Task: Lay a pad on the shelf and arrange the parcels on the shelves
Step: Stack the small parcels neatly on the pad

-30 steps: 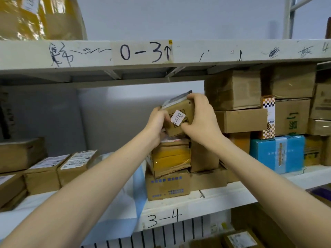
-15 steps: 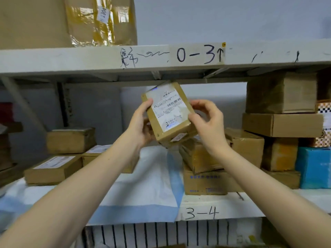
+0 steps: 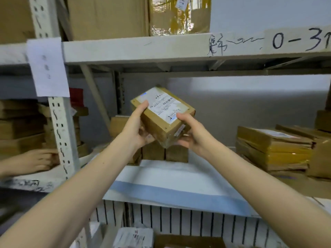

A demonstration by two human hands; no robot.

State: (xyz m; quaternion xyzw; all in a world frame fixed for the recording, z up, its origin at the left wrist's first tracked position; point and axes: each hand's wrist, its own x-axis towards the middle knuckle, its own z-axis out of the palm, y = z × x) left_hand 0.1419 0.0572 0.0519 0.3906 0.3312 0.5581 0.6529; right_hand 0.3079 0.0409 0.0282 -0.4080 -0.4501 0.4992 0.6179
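While the left hand and right hand are gripping the parcel from either side, they are holding it tilted, label up, above the pad on the shelf, probably to check the label before placing it.

"0-3↑" on upper shelf edge

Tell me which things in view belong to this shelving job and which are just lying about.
Job: labelled parcel, held by left hand and right hand; blue-edged pad; stacked parcels at right.
Lying about: paper note on the upright; striped panel below.
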